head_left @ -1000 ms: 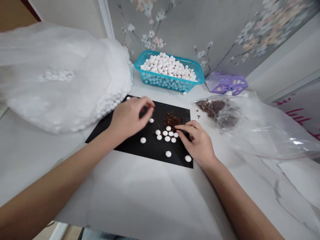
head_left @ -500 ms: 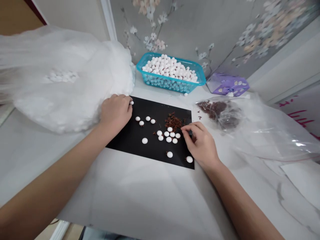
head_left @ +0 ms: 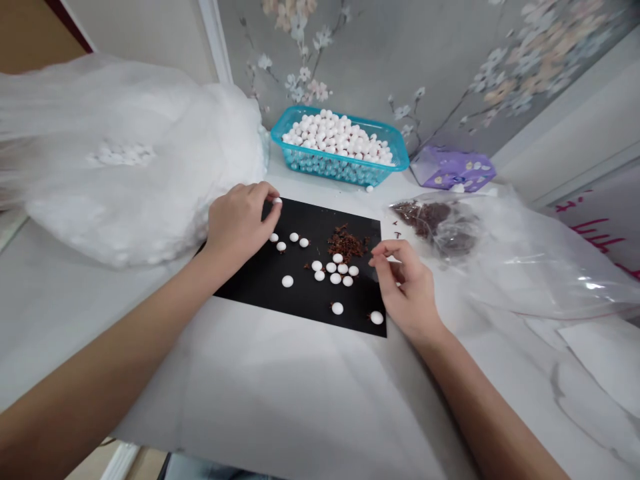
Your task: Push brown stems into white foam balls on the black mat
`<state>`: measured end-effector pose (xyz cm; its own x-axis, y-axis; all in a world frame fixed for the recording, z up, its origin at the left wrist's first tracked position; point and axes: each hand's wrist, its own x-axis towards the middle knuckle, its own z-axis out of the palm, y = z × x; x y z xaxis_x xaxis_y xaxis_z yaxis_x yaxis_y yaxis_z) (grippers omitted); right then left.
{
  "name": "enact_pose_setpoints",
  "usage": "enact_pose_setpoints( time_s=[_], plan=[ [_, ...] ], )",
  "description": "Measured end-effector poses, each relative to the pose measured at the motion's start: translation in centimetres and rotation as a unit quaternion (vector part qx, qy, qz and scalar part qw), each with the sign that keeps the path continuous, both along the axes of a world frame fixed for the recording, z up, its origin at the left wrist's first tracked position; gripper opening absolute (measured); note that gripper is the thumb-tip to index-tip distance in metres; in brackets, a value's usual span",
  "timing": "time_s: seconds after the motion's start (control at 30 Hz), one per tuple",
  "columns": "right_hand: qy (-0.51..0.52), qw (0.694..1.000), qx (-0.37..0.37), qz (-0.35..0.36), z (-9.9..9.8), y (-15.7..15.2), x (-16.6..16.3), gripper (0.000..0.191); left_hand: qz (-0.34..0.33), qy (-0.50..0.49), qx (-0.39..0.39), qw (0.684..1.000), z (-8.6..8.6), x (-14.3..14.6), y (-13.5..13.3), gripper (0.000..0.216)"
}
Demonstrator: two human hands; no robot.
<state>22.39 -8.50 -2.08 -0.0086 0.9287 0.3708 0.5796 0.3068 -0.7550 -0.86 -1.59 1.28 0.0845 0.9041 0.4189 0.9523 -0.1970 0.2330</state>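
Observation:
My left hand (head_left: 243,217) is closed in a pinch on a small white ball (head_left: 277,200) over the far left part of a black mat (head_left: 260,280). At the mat's right edge my right hand (head_left: 404,283) pinches a tiny reddish-brown piece (head_left: 371,262), mostly hidden by the fingertips. Between the hands lies a heap of similar brown pieces (head_left: 346,242). A cluster of white balls (head_left: 335,279) sits just in front of it, some with brown bits attached. More white balls (head_left: 287,281) are scattered over the mat.
A large translucent bag (head_left: 140,193) of white balls stands at the left. Behind the mat is a blue basket (head_left: 340,170) full of white balls. A purple packet (head_left: 453,170) and a clear plastic bag (head_left: 545,260) holding brown pieces (head_left: 440,227) are at the right.
My left hand has moved right and slightly away from the big bag, carrying the white ball. My right hand has shifted slightly right, away from the brown heap.

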Motion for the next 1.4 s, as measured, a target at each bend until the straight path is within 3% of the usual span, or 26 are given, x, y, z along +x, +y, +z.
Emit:
enact_pose_setpoints(
  time_s=[0.17,0.27,0.37,0.57,0.8,1.1,1.4],
  plan=[
    [0.110,0.992,-0.055,0.015,0.8,-0.3,-0.3,0.007,-0.183,-0.108,-0.012,0.977,0.7,2.1,-1.9,0.018],
    [0.157,0.984,-0.082,0.017,1.0,-0.3,-0.2,0.009,-0.307,-0.058,0.011,0.950,0.2,2.8,-2.6,0.015],
    [0.182,0.979,-0.089,0.014,1.1,-0.2,-0.1,0.009,-0.373,0.006,0.011,0.928,-0.6,2.8,-2.7,0.015],
    [0.186,0.976,-0.107,-0.021,0.8,0.0,-0.3,0.016,-0.386,-0.010,0.009,0.922,-1.0,3.0,-2.9,0.015],
    [0.180,0.975,-0.124,-0.028,0.9,0.2,-0.2,0.019,-0.419,-0.062,-0.046,0.905,-0.8,3.4,-3.6,0.009],
    [0.083,0.990,-0.093,0.068,0.7,-0.1,-0.7,0.013,-0.449,-0.053,-0.087,0.887,-0.6,3.3,-3.5,0.010],
    [0.025,0.995,-0.044,0.084,0.6,-0.3,-0.8,0.014,-0.447,-0.077,-0.144,0.880,-0.7,3.1,-3.1,0.013]
  ],
)
